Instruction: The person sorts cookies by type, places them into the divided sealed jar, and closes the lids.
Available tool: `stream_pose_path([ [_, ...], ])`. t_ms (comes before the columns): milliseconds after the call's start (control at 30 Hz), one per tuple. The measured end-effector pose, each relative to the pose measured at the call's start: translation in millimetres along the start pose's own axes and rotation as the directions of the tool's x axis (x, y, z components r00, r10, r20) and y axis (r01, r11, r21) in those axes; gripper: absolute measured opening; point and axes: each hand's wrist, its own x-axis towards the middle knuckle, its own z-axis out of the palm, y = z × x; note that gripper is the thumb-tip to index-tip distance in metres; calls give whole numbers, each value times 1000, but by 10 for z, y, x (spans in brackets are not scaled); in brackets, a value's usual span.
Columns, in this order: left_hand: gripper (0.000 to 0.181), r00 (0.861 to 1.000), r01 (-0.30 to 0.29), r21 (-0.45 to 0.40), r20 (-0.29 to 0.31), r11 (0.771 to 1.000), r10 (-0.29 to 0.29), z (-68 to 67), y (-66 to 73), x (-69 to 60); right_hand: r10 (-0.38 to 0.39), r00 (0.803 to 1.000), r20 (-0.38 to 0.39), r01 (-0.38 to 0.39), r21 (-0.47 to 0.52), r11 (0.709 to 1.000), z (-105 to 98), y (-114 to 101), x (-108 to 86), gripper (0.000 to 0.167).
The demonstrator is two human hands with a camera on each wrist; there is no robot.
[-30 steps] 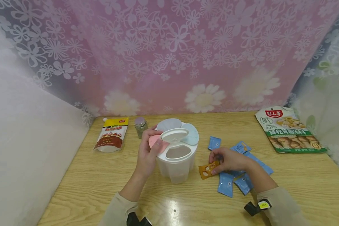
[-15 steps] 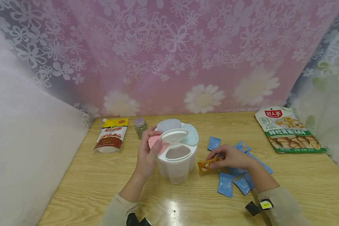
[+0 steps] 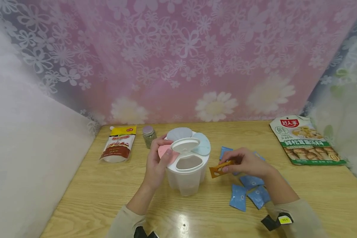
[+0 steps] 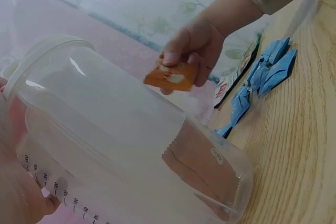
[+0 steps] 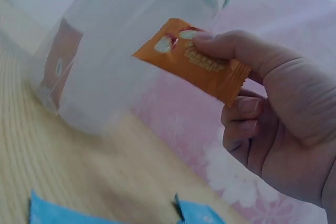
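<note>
My left hand grips the side of a clear plastic storage container, its thumb on the pink lid. The container's front white flap lid stands raised over an uncovered opening. Through the clear wall in the left wrist view, a brownish-orange packet shows at the bottom inside. To the right of the container, my right hand pinches a small orange snack packet between thumb and fingers, above the table. Several blue packets lie under and around this hand.
A brown-and-yellow spouted pouch and a small jar with a purple cap stand at the back left. A large green-and-white mushroom bag lies at the back right. A floral curtain hangs behind the wooden table.
My right hand has lifted the orange packet from among the blue packets, up off the table and tilted it. The left hand keeps its grip on the container.
</note>
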Motion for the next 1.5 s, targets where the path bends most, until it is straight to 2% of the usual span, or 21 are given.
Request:
stream_pose_path([
  [267, 25, 1000, 8, -2, 2, 1000, -8, 0, -6, 0, -135, 987, -82, 136, 4, 991, 5, -286, 15, 25],
  [433, 25, 1000, -6, 4, 6, 1000, 6, -6, -14, 3, -161, 982, -97, 168, 68, 983, 22, -434, 24, 30],
  [667, 26, 1000, 20, 15, -3, 1000, -20, -8, -9, -14, -185, 979, -86, 194, 112, 975, 122, -638, 97, 30],
  [733, 27, 1000, 20, 19, -2, 1000, -20, -9, -16, -17, -180, 979, -98, 192, 125, 973, 163, -700, 134, 30],
  [867, 28, 1000, 6, 13, 10, 1000, -6, -9, -29, -12, -136, 976, -168, 164, 162, 973, 227, -818, 228, 30],
  [1000, 28, 1000, -5, -1, 12, 1000, 5, -2, -15, -13, -89, 966, -244, 137, 184, 973, 279, -920, 328, 29],
  [1133, 28, 1000, -7, -6, 11, 1000, 7, 2, -6, -12, -26, 953, -301, 69, 132, 989, 353, -1014, 384, 22],
  [1267, 28, 1000, -3, -3, 14, 1000, 3, 4, 0, -5, 12, 950, -313, 15, 84, 996, 428, -1076, 421, 20],
  [1500, 27, 1000, 3, 18, 4, 1000, -3, 4, 0, -8, 25, 947, -321, -6, 60, 998, 560, -1134, 489, 24],
])
